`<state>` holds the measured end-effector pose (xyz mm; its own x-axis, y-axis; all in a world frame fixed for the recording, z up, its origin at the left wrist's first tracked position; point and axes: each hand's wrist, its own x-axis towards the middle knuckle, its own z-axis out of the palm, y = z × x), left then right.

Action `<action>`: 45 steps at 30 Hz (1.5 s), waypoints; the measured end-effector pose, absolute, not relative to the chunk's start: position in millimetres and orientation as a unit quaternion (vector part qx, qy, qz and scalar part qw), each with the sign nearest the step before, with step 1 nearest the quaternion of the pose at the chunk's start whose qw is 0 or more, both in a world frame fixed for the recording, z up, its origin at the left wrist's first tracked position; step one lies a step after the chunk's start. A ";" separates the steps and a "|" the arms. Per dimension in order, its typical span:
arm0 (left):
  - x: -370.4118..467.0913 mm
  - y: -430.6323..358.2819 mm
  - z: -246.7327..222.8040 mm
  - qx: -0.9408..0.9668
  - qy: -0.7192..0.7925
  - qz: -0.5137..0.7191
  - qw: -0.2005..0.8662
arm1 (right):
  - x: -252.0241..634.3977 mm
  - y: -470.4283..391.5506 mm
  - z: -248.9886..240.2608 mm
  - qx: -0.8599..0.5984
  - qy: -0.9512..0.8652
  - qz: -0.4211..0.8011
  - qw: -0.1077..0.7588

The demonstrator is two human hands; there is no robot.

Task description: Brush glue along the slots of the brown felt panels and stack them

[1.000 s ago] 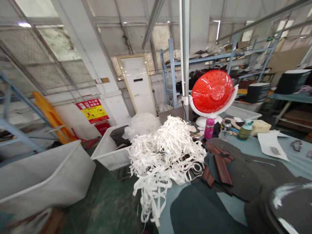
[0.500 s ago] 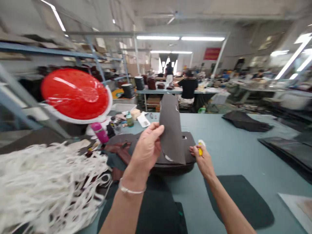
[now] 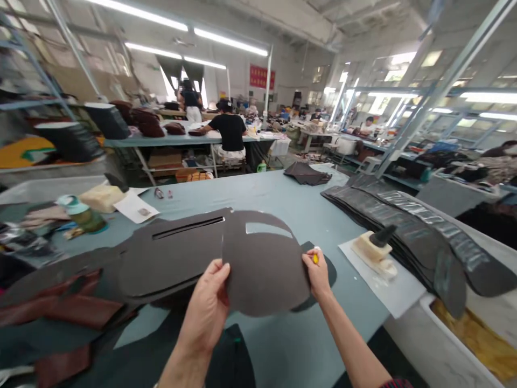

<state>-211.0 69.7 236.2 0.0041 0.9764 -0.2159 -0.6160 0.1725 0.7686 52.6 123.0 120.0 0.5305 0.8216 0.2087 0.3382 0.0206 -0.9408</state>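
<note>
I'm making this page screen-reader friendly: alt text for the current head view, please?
A person's left hand and right hand hold a dark, rounded, slotted panel above a blue-green table. Stacked dark pieces lie at right; people are in the background.

A table (image 3: 299, 196) stands in front. On its left lie a bottle (image 3: 84, 214), a block (image 3: 103, 198) and a sheet of paper (image 3: 136, 207); on its right, a stack of panels (image 3: 388, 226), with a glue pot (image 3: 370, 249), or possibly some other container, on a sheet before it. Behind, a person (image 3: 231, 132) sits at another table (image 3: 161, 141).
</note>
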 end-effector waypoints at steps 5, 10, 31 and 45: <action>-138.0 66.8 120.1 0.239 0.499 0.496 0.669 | 164.0 106.6 62.6 -0.773 -0.445 0.101 0.440; -71.4 74.4 32.0 0.247 0.623 0.436 0.600 | 240.2 121.9 19.8 -0.783 -0.518 0.038 0.342; 7.4 86.2 -12.6 0.407 0.809 0.296 0.304 | 312.0 198.3 -40.6 -0.717 -0.628 0.105 0.282; 0.8 85.0 -21.4 0.465 0.794 0.290 0.265 | 301.2 203.1 -40.3 -0.762 -0.626 0.055 0.157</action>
<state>0.8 85.0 -21.4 -0.4279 0.8911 -0.1514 0.5841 0.4004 0.7060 301.2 203.1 -40.3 0.2095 0.9713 0.1130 0.9371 -0.1665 -0.3069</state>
